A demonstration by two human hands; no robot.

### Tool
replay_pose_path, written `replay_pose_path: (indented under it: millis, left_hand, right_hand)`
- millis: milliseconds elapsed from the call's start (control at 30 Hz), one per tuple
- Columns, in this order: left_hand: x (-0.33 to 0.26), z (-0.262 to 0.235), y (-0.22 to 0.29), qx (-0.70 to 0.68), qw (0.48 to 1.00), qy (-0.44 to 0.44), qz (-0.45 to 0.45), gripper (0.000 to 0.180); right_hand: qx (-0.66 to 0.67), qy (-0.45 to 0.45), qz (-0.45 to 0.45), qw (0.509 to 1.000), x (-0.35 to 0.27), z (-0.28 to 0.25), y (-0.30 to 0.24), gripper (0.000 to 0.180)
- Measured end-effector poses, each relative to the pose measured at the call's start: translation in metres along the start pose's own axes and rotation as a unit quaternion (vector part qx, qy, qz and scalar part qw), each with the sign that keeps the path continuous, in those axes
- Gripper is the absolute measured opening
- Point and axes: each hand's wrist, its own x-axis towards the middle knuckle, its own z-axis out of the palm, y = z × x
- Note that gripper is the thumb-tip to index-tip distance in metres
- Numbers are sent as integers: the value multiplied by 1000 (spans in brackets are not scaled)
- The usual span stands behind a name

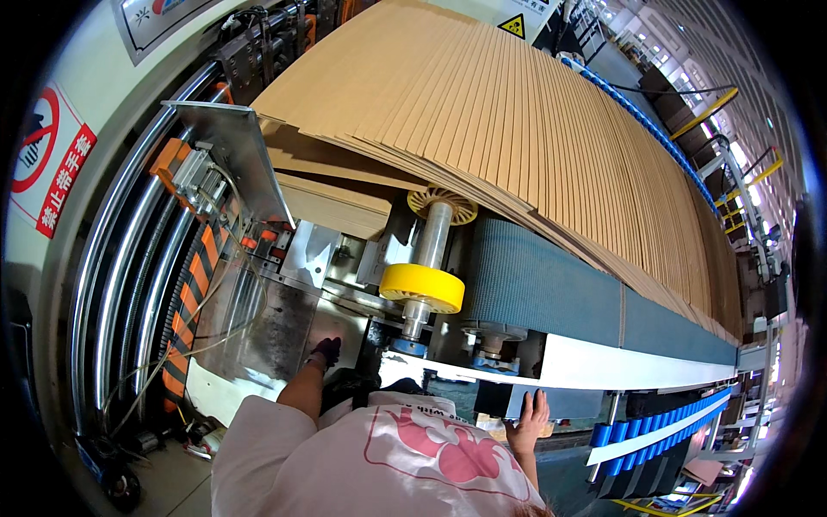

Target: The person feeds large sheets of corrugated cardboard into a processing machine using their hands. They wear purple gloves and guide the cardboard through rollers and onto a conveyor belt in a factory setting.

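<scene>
Grey panel [573,402] lies under right hand [526,426], apparently touching.

Can't separate left fingers [330,346], too dark; can't confirm contact there. Can't confirm contact between right fingers [540,401] and grey panel [573,403]. Can't see whole nameplate [159,36], cut by top edge, or most of right forearm [526,465] behind shirt [388,465].

Out on the left, the left forearm [301,392] angled up and away from the body; the left hand [326,351] at its end looked dark, its fingers too dim to read; over right, the right hand [528,424] pointed forward, fingers extended, slightly apart, right forearm [527,470] below.
</scene>
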Motion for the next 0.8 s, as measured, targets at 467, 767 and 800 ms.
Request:
replay_pose_path:
  millis: [467, 767, 800]
  left_hand:
    - [3, -11, -15, 48, 999, -11, 24, 33]
    - [1, -8, -9, 4, 1000, 0, 1, 36]
    - [1, -8, -9, 2, 1000, 0, 3, 36]
  right_hand:
    - [-10, 9, -8, 1000, 0, 0, -2, 96]
    - [-11, 10, -4, 1000, -2, 4, 1, 94]
    - [-18, 13, -8, 1000, -1, 4, 1, 96]
